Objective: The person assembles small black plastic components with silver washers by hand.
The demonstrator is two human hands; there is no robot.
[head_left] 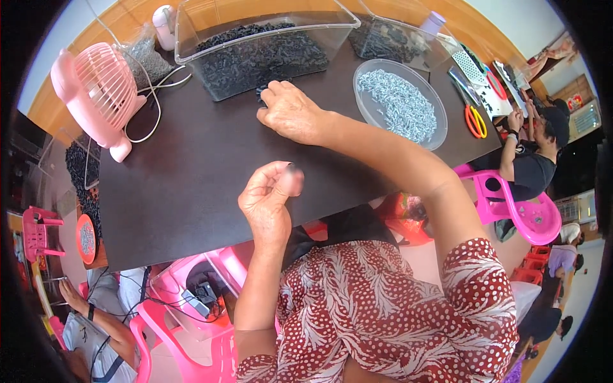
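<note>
Pinching a black part (291,167) in left fingers (273,171), curling right fingers (273,94) (cannot tell on what), leaving plenty in bin (205,80) and dish (375,110).

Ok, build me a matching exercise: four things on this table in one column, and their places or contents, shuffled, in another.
Things:
1. Pink plastic desk fan
2. Large clear rectangular plastic bin
3. Shallow round translucent plastic tray
4. Scissors with orange and yellow handles

Places or contents:
A. Holds small silvery pieces
B. Lies right of the tray
C. Stands at the dark brown tabletop's left
D. Holds black pieces, just beyond the right hand

Pairs: 1-C, 2-D, 3-A, 4-B
</note>
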